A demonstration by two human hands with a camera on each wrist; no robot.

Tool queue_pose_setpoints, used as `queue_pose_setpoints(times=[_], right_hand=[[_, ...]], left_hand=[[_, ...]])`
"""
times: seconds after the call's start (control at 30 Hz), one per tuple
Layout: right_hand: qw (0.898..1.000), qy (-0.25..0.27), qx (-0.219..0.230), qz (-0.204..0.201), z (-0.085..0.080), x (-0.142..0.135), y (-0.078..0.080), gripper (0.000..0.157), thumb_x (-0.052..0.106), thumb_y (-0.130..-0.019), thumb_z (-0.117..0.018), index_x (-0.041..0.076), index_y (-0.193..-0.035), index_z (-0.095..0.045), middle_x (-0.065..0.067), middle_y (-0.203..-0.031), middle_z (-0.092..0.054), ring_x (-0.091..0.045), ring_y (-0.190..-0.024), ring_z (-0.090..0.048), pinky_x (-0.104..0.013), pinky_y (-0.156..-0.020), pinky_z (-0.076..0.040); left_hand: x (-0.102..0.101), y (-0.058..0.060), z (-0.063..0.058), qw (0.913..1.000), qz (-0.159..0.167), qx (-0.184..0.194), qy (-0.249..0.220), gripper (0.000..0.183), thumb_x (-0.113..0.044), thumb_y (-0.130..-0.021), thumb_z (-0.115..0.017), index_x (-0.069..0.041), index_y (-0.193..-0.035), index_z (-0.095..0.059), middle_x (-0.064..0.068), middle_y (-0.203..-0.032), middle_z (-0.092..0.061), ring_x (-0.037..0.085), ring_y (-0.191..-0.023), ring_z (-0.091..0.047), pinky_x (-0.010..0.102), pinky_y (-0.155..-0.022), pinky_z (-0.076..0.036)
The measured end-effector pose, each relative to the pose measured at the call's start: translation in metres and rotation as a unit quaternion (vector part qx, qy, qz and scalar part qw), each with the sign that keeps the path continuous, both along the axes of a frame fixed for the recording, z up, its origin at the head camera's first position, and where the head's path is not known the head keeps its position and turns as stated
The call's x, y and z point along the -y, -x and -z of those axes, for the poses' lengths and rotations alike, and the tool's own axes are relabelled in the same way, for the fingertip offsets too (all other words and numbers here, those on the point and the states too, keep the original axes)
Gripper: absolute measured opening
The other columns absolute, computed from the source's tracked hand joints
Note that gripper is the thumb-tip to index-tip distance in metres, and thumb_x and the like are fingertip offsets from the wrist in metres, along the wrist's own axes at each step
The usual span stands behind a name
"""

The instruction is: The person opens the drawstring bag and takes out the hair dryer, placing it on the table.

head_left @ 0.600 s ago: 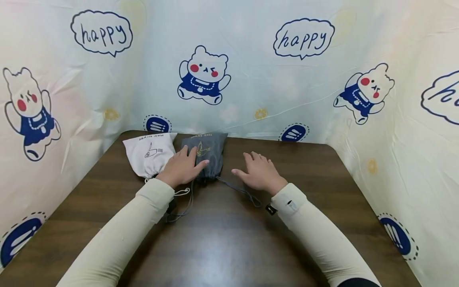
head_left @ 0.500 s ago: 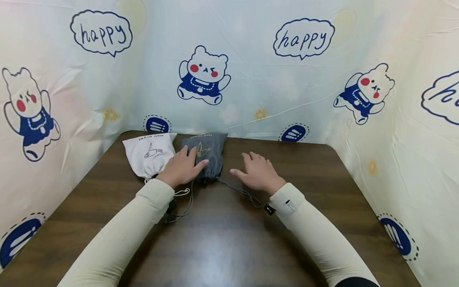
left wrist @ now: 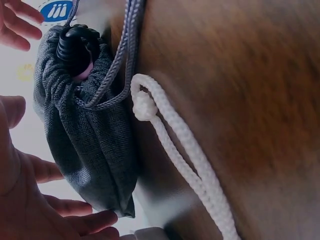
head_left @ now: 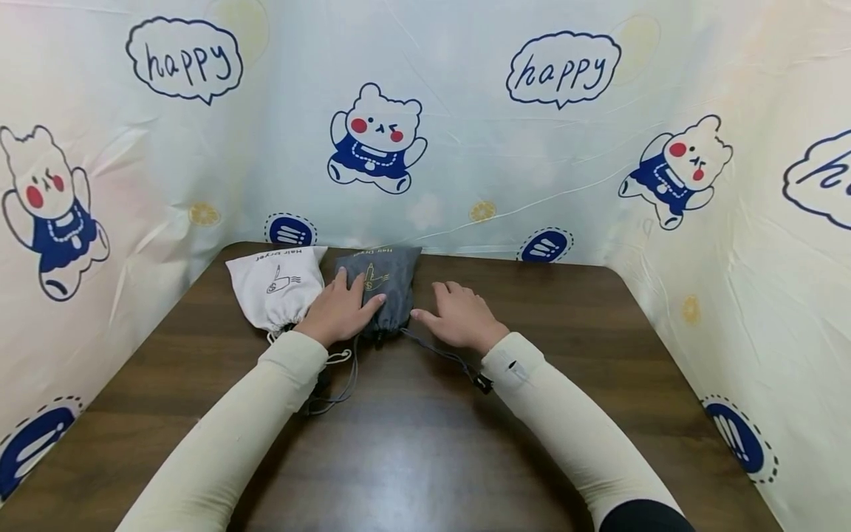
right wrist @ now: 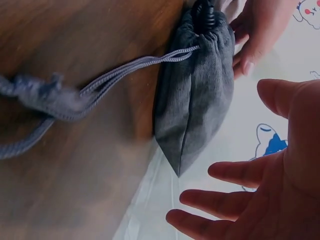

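A dark grey drawstring bag (head_left: pixel 399 279) with a yellow hair dryer print lies flat at the far side of the table. My left hand (head_left: pixel 337 307) is at its left side, fingers extended and thumb over the bag in the head view. A coiled black cord (left wrist: pixel 71 51) and a bit of something pink show at the bag's gathered mouth; the rest of its contents is hidden. My right hand (head_left: pixel 462 316), fingers spread, is just right of the grey bag and holds nothing. A white drawstring bag (head_left: pixel 269 288) printed "Hair Dryer" lies left of my left hand.
The grey bag's drawstring (head_left: pixel 435 353) trails toward my right cuff. A white cord loop (left wrist: pixel 177 132) lies by my left wrist. Brown wooden table (head_left: pixel 399 443) stretches toward me; a printed cloth (head_left: pixel 465 162) encloses its back and sides.
My right hand has moved left, closer to the grey bag. My left hand and both bags have stayed almost in place.
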State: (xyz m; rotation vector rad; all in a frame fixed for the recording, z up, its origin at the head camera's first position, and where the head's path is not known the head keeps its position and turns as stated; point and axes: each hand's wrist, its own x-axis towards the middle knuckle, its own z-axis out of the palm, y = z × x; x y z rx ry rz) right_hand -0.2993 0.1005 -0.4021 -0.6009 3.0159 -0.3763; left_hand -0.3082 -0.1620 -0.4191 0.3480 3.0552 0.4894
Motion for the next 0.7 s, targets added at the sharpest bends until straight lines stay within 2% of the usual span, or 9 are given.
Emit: queue_pose_setpoints(times=[0.33,0.53,0.7], right_hand=[[1.000,-0.002,0.013,-0.007,0.003,0.019,0.005,0.086,0.070,-0.101,-0.044,0.008,-0.160,-0.036,-0.016,-0.161,-0.042,-0.037,-0.143,-0.047,-0.055,-0.113,-0.043],[1.000,0.003,0.023,-0.003,0.006,0.031,0.009,0.087,0.071,-0.100,-0.044,0.009,-0.160,-0.035,-0.016,-0.160,-0.043,-0.036,-0.141,-0.049,-0.055,-0.110,-0.046],[0.999,0.018,0.039,0.011,0.008,0.041,0.012,0.091,0.073,-0.099,-0.045,0.011,-0.163,-0.029,-0.018,-0.162,-0.038,-0.038,-0.142,-0.048,-0.056,-0.110,-0.046]], left_hand=[[-0.002,0.003,0.001,0.9998,-0.009,0.004,-0.017,0.082,-0.061,-0.107,-0.034,-0.003,-0.164,-0.022,0.035,-0.168,-0.001,0.056,-0.153,-0.013,0.066,-0.122,-0.021],[-0.001,0.009,0.005,0.9998,-0.013,0.011,-0.015,0.080,-0.059,-0.108,-0.033,-0.005,-0.165,-0.020,0.034,-0.168,0.003,0.054,-0.155,-0.007,0.066,-0.123,-0.017],[0.000,0.017,0.008,0.9998,-0.010,0.000,-0.015,0.079,-0.058,-0.108,-0.032,-0.005,-0.165,-0.018,0.034,-0.168,0.004,0.055,-0.155,-0.006,0.066,-0.123,-0.016]])
